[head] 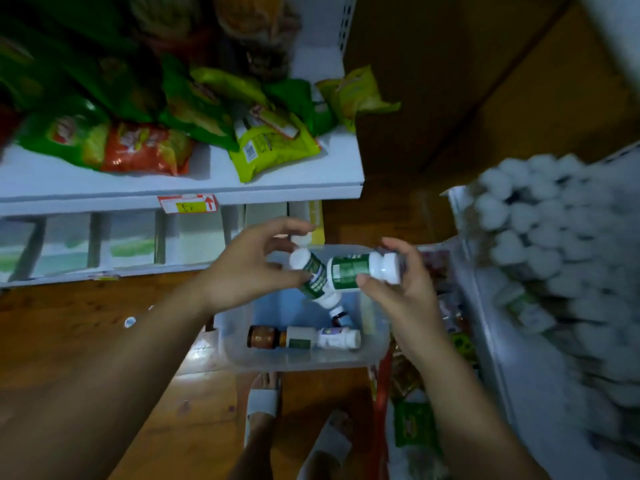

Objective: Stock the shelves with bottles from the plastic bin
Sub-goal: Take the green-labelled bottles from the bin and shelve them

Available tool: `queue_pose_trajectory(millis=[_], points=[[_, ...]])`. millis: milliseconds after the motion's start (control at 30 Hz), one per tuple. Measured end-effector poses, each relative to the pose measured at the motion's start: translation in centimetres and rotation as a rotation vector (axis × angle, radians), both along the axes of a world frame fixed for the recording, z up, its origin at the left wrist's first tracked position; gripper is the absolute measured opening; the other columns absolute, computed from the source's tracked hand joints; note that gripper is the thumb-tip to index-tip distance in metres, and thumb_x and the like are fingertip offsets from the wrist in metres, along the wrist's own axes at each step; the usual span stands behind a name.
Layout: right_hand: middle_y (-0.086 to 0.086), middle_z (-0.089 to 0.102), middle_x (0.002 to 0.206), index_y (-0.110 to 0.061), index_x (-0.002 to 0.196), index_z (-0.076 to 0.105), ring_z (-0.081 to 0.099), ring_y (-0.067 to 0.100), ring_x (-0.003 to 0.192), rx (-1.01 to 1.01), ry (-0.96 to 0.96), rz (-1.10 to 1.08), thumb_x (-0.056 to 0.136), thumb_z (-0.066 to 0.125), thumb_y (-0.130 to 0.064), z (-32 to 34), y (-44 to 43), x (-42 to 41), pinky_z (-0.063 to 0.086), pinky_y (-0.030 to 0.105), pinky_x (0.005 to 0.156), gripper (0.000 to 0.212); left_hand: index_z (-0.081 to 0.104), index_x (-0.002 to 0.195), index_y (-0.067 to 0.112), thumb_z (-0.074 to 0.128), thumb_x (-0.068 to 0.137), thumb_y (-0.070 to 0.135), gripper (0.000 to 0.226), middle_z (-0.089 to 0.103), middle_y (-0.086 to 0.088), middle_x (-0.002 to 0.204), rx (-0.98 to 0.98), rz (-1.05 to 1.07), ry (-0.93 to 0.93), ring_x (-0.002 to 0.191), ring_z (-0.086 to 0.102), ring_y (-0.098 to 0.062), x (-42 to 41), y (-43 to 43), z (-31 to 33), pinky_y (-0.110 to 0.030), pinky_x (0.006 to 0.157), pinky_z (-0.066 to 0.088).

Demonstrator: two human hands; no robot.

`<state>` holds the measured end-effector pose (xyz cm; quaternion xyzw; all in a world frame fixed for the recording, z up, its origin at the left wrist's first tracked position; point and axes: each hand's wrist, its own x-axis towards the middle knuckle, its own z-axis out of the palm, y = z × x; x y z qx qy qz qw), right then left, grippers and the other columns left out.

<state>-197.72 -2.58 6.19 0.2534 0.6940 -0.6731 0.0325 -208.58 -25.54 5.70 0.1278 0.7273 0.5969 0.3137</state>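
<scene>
My left hand (249,268) pinches a white-capped bottle with a green label (310,270) above the clear plastic bin (239,341). My right hand (398,289) grips a second green-labelled bottle (349,271) that lies sideways, its white cap (386,266) pointing right. The two bottles touch in mid-air. On the bin's floor lie an amber bottle (263,337), a white bottle (332,338) and another partly hidden under the held ones. The shelf at right (540,341) holds several rows of white-capped bottles (540,237).
A white shelf (173,185) at left carries green, orange and yellow snack bags, with boxes on the shelf below. The bin stands on a wooden floor. My sandalled feet (263,400) are just below it. Packets (412,420) fill the low shelf beside my right foot.
</scene>
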Motion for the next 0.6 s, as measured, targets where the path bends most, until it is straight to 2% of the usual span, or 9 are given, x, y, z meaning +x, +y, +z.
queue_pose_trajectory(millis=[67, 100, 200, 233, 300, 400, 500, 567, 600], points=[[0.013, 0.065, 0.126, -0.041, 0.131, 0.061, 0.071, 0.022, 0.105, -0.083, 0.111, -0.093, 0.071, 0.09, -0.026, 4.7, 0.6, 0.7, 0.06, 0.036, 0.088, 0.068, 0.066, 0.133, 0.02, 0.083, 0.083, 0.007, 0.054, 0.068, 0.002, 0.139, 0.214, 0.124, -0.078, 0.129, 0.063, -0.014, 0.5, 1.0, 4.3, -0.027, 0.094, 0.054], [0.013, 0.065, 0.124, -0.042, 0.13, 0.062, 0.07, 0.027, 0.105, -0.106, 0.153, -0.112, 0.068, 0.089, -0.029, 7.0, 0.8, 1.1, 0.059, 0.041, 0.091, 0.069, 0.066, 0.133, 0.016, 0.078, 0.083, 0.007, 0.053, 0.069, -0.004, 0.138, 0.316, 0.177, -0.145, 0.131, 0.063, -0.017, 0.7, 1.7, 6.5, -0.028, 0.095, 0.052], [0.009, 0.071, 0.122, -0.041, 0.118, 0.072, 0.07, 0.027, 0.112, -0.113, 0.26, -0.191, 0.064, 0.094, -0.035, 13.8, 1.0, 2.1, 0.057, 0.043, 0.094, 0.059, 0.069, 0.135, 0.014, 0.073, 0.087, 0.014, 0.048, 0.067, -0.023, 0.134, 0.543, 0.23, -0.367, 0.125, 0.062, -0.037, 1.4, 4.3, 13.1, -0.047, 0.097, 0.05], [0.005, 0.075, 0.118, -0.039, 0.114, 0.075, 0.072, 0.025, 0.112, -0.097, 0.286, -0.221, 0.068, 0.093, -0.033, 16.0, 1.0, 2.3, 0.058, 0.043, 0.093, 0.05, 0.071, 0.134, 0.014, 0.072, 0.089, 0.017, 0.045, 0.067, -0.028, 0.132, 0.58, 0.224, -0.413, 0.119, 0.064, -0.04, 1.6, 5.3, 15.4, -0.05, 0.096, 0.053], [0.0, 0.08, 0.11, -0.03, 0.111, 0.077, 0.076, 0.021, 0.106, -0.058, 0.331, -0.27, 0.076, 0.091, -0.026, 20.3, 1.2, 2.9, 0.058, 0.042, 0.089, 0.038, 0.074, 0.129, 0.014, 0.074, 0.089, 0.022, 0.04, 0.071, -0.027, 0.126, 0.609, 0.205, -0.474, 0.105, 0.07, -0.036, 2.4, 7.4, 19.8, -0.043, 0.083, 0.06], [0.0, 0.08, 0.109, -0.025, 0.119, 0.071, 0.076, 0.024, 0.105, 0.007, 0.379, -0.351, 0.079, 0.087, -0.029, 25.9, 1.8, 4.7, 0.06, 0.044, 0.086, 0.043, 0.073, 0.127, 0.01, 0.072, 0.087, 0.031, 0.046, 0.075, -0.018, 0.111, 0.655, 0.209, -0.584, 0.088, 0.073, -0.027, 4.1, 10.4, 25.7, -0.035, 0.072, 0.062], [0.009, 0.077, 0.118, -0.02, 0.126, 0.069, 0.073, 0.033, 0.113, 0.035, 0.459, -0.429, 0.079, 0.09, -0.036, 29.9, 2.7, 8.2, 0.06, 0.054, 0.094, 0.054, 0.073, 0.116, 0.002, 0.073, 0.086, 0.034, 0.044, 0.077, -0.017, 0.1, 0.767, 0.308, -0.869, 0.084, 0.076, -0.025, 6.7, 12.5, 29.4, -0.034, 0.077, 0.065], [0.008, 0.078, 0.116, -0.017, 0.127, 0.068, 0.074, 0.031, 0.111, 0.083, 0.478, -0.487, 0.083, 0.083, -0.029, 31.6, 3.2, 11.2, 0.061, 0.053, 0.094, 0.048, 0.07, 0.119, 0.0, 0.074, 0.089, 0.03, 0.042, 0.077, -0.022, 0.103, 0.796, 0.36, -1.056, 0.095, 0.075, -0.031, 9.2, 13.5, 30.2, -0.039, 0.086, 0.065], [0.007, 0.079, 0.115, -0.017, 0.126, 0.069, 0.075, 0.029, 0.11, 0.114, 0.473, -0.51, 0.085, 0.084, -0.026, 32.1, 3.4, 12.8, 0.062, 0.05, 0.093, 0.045, 0.067, 0.124, 0.0, 0.074, 0.092, 0.028, 0.044, 0.075, -0.026, 0.111, 0.778, 0.383, -1.148, 0.105, 0.072, -0.036, 10.6, 14.0, 30.3, -0.044, 0.093, 0.063]])
